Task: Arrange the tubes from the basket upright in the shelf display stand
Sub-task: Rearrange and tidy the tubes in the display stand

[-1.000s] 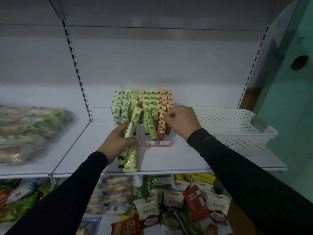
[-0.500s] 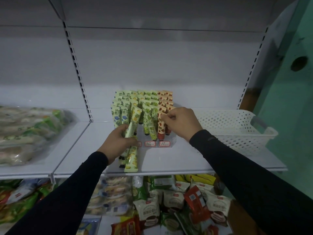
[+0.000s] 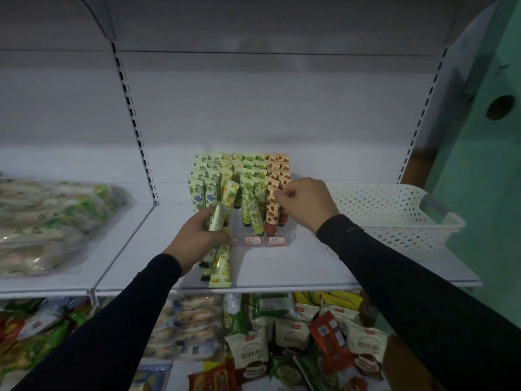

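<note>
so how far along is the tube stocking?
Mostly done: the display stand holds rows of upright tubes, and the white basket shows no tubes, though its floor is partly hidden. In hand: the right hand pinches a red strawberry tube at the front; the left hand holds several tubes. Left: those still need slots.

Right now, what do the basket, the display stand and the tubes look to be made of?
Basket: white moulded plastic, matte, walls perforated with round holes.
Display stand: clear acrylic or similar plastic; the shelf shows through it.
Tubes: soft plastic or laminate, printed with fruit patterns, flat crimped tops, dark caps; exact material unclear.
</note>
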{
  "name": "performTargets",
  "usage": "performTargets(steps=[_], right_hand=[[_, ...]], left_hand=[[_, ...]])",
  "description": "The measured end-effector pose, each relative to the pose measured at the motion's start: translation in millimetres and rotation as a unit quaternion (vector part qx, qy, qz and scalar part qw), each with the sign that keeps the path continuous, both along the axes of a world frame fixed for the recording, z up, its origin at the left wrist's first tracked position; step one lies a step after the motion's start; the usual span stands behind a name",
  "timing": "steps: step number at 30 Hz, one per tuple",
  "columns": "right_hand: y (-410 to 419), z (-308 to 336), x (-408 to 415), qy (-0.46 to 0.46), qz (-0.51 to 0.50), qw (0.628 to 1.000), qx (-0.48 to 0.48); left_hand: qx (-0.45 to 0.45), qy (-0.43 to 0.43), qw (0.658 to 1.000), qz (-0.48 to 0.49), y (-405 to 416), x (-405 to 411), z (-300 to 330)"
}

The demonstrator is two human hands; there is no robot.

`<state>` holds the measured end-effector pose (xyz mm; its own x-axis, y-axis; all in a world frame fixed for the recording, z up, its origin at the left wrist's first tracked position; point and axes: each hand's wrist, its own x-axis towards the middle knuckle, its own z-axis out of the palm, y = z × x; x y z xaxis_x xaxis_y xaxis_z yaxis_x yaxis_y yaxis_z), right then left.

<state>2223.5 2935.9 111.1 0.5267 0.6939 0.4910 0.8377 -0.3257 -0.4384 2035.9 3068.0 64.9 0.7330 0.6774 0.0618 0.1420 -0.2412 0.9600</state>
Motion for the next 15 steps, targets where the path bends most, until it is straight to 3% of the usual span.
performTargets(steps=[4,15], right_hand=[[6,9,-3,-0.049,-0.01,0.998,-0.038],[13,15,-3,-0.034,0.001,0.996,-0.083]], left_hand=[[-0.008,-0.01,1.0,-0.002,-1,0,0],[-0.016,0.003,1.0,0.006,0,-2,2]])
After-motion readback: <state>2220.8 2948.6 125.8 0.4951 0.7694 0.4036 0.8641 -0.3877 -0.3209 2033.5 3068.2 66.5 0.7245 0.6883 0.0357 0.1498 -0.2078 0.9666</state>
